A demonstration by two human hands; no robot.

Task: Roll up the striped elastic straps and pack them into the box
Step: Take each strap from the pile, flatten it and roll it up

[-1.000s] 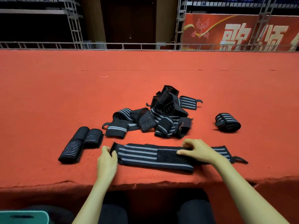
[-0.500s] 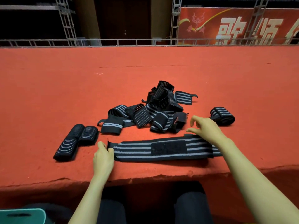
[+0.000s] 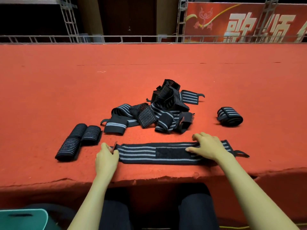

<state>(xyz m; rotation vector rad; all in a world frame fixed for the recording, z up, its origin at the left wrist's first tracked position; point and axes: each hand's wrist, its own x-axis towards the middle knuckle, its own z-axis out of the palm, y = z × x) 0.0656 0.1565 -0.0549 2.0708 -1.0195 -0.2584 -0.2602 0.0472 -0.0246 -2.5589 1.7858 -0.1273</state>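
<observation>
Left grip (image 3: 106, 159) pinches flat striped strap (image 3: 146, 154) end; right grip (image 3: 210, 146) uncurled, pressing strap onto red counter (image 3: 49, 97).

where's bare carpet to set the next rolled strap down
Bare red surface lies between the loose pile and the single roll at right, and behind the rolls at left. Crowded: the near edge, under the flat strap.
</observation>
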